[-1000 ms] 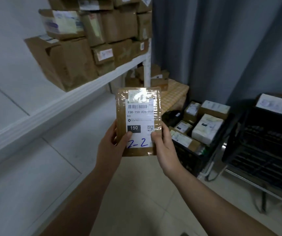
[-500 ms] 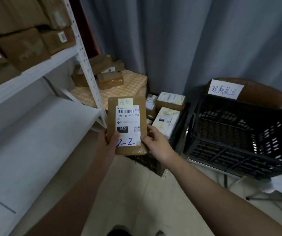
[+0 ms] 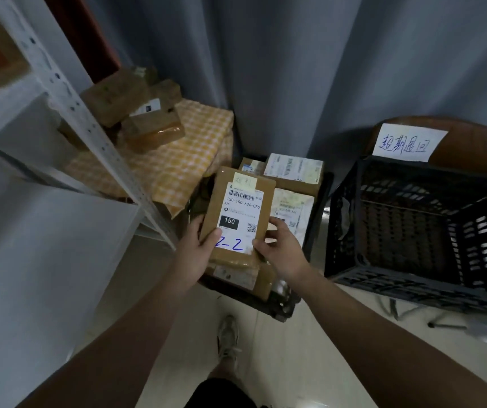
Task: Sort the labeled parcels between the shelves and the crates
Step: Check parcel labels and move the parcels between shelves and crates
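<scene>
Grey curtain (image 3: 265, 69) behind. My arms reach forward; left hand (image 3: 196, 251) and right hand (image 3: 280, 251) each keep a closed grip on the parcel (image 3: 239, 207), above the filled crate (image 3: 317, 219). Crate contents beneath mostly hidden.

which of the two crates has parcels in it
The left crate, under the held parcel: labelled boxes lie in it. The right crate, by the handwritten sign, shows none.

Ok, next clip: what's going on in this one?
A person holds a flat brown parcel in both hands, the left hand pinching its lower left corner and the right hand its lower right. Its label reads 150-150-A26-050, with 2-2 handwritten below. The parcel hangs over a low crate that holds other labeled parcels, between the white shelf and a black crate with a handwritten sign.
</scene>
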Tool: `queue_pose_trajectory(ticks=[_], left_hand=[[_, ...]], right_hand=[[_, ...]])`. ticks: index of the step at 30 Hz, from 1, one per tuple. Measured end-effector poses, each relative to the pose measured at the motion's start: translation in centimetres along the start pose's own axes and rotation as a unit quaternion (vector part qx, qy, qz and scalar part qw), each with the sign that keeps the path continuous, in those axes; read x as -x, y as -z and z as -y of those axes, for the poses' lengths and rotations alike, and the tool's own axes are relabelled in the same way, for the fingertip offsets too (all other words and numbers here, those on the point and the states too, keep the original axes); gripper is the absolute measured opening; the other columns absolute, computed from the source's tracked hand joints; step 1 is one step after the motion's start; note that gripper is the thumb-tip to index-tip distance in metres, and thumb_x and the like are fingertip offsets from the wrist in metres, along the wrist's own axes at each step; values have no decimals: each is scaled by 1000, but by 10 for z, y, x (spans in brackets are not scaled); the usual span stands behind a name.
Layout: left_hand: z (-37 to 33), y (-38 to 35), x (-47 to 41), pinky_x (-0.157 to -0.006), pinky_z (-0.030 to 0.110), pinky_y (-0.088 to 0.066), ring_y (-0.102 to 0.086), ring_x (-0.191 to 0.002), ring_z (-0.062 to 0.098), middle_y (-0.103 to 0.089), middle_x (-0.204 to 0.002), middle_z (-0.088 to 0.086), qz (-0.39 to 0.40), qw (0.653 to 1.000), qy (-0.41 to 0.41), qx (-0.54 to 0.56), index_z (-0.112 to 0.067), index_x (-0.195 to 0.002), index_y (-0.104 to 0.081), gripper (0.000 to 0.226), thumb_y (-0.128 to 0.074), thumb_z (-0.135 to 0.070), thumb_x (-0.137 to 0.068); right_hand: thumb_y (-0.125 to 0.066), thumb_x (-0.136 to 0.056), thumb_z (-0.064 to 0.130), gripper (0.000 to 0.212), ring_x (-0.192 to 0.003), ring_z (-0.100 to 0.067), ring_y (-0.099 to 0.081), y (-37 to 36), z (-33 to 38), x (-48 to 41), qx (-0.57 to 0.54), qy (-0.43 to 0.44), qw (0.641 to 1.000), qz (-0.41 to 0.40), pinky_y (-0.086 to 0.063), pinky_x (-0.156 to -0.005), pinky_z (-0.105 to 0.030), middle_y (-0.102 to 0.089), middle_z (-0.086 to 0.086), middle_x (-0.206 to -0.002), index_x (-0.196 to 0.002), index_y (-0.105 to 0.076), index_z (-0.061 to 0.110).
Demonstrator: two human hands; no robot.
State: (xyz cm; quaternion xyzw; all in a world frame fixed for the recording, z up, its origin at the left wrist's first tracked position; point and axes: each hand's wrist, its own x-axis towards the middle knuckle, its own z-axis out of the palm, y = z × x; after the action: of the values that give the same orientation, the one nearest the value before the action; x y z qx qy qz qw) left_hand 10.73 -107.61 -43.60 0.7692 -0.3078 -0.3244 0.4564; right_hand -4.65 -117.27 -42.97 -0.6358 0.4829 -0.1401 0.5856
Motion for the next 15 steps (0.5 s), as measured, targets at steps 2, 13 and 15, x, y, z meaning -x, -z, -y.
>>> queue_pose_trajectory(ticks=[2,13,15], left_hand=[[13,-1,-36,-79,22,-49,-61,-97,9,-61,-111,-7,12,1000,20,-7,-19,-133,-47,42,-58,-26,-93],[91,-38,-169,-62,10,-46,-62,-85,1,-61,-102,-9,97,992,82,-11,-17,-128,-45,35,-54,-24,-96],[104,-44,-182,-59,8,-45,-62,-83,-1,-60,-100,-11,99,992,80,-25,-15,-127,-46,34,-54,-25,-95]], right_hand=[[-62,-90,10,72,-111,-22,-60,-11,-2,-26,19,-2,1000,-21,-52,-92,-44,-57,-2,-130,-148,-22,26],[-47,-97,22,52,-134,-28,-36,-38,-52,-151,304,20,952,-31,-33,-109,-44,-35,-7,-151,-147,-31,22],[-44,-99,28,52,-136,-30,-32,-40,-65,-167,350,26,936,-15,-27,-112,-42,-30,-8,-153,-148,-28,23]])
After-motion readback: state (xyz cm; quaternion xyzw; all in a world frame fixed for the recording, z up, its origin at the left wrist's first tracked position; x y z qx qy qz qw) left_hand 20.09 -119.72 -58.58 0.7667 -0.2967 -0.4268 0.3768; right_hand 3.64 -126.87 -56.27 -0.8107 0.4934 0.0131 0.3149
